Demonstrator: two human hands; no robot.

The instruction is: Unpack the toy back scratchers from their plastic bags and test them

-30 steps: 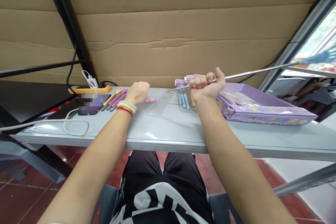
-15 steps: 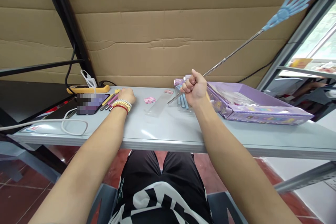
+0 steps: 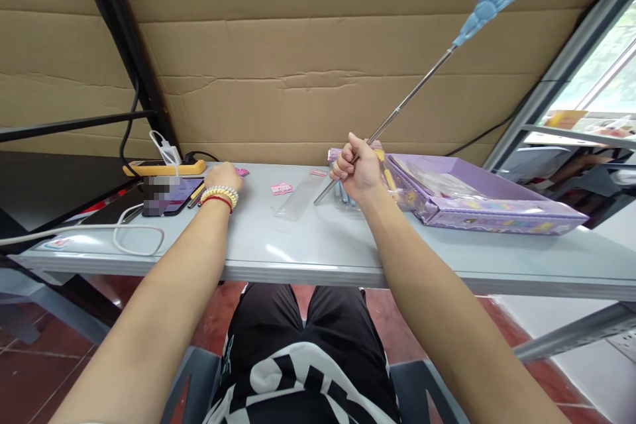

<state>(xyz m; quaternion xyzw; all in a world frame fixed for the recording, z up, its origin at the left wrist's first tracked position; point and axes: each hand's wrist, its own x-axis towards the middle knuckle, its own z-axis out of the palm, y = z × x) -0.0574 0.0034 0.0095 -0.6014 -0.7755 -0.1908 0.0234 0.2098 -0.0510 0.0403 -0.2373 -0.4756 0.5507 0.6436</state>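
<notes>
In the head view, my right hand point(image 3: 358, 169) is closed round the thin metal rod of a telescopic back scratcher point(image 3: 424, 79). Its light-blue, hand-shaped head points up and right, and the bare rod end slants down towards the table. My left hand point(image 3: 223, 177) rests back-up on the table, over or beside several slim sticks point(image 3: 197, 193) next to a phone point(image 3: 179, 197); its fingers are hidden. A pink label point(image 3: 242, 172) peeks out right of it. Between my hands lie another pink label point(image 3: 281, 189) and a clear plastic sleeve point(image 3: 299, 199).
Blue pieces in clear wrap point(image 3: 342, 195) and yellow ones point(image 3: 388, 175) lie behind and beside my right hand. A purple open box point(image 3: 501, 213) occupies the right. A yellow power strip point(image 3: 196, 167) with cables sits at back left. Cardboard point(image 3: 298, 46) walls the back.
The back scratcher has swung more upright, its blue head moving left and up. My left hand has shifted slightly left over the sticks, and a pink label now shows beside it.
</notes>
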